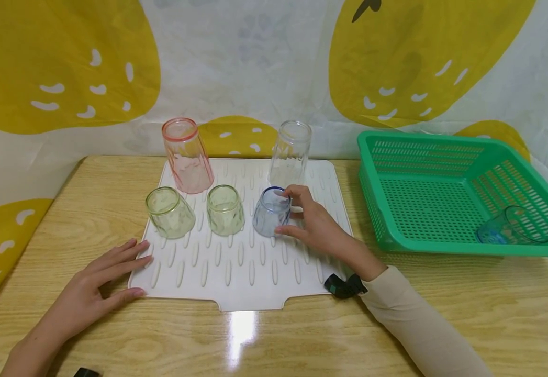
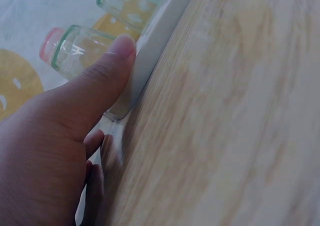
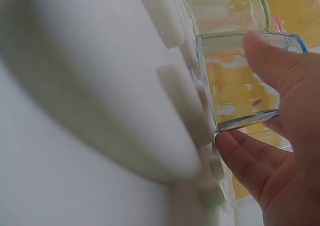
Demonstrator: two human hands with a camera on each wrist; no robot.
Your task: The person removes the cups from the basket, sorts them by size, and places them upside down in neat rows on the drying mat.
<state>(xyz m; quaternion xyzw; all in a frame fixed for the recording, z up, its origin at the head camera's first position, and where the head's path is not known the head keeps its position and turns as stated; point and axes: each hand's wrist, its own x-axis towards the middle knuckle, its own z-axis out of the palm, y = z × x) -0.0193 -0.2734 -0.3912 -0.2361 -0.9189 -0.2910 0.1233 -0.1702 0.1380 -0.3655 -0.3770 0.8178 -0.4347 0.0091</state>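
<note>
My right hand (image 1: pixel 318 225) grips a short blue-rimmed glass (image 1: pixel 270 215) from its right side. In the right wrist view the thumb lies along this glass (image 3: pixel 240 81) and fingertips reach its other side near the base. The glass is on a white ridged drying mat (image 1: pixel 250 277). My left hand (image 1: pixel 90 285), fingers extended, touches the mat's left edge. Two short green glasses, one at the left (image 1: pixel 172 217) and one in the middle (image 1: pixel 225 214), stand left of the blue one. Behind them are a tall pink glass (image 1: pixel 189 162) and a tall clear glass (image 1: pixel 290 157).
To the right sits a green plastic basket (image 1: pixel 382 230) with a bluish glass (image 1: pixel 500 230) lying inside. A patterned cloth (image 1: pixel 250 68) hangs behind the wooden table (image 1: pixel 175 335). A black strap piece (image 1: pixel 344 287) is by the right wrist.
</note>
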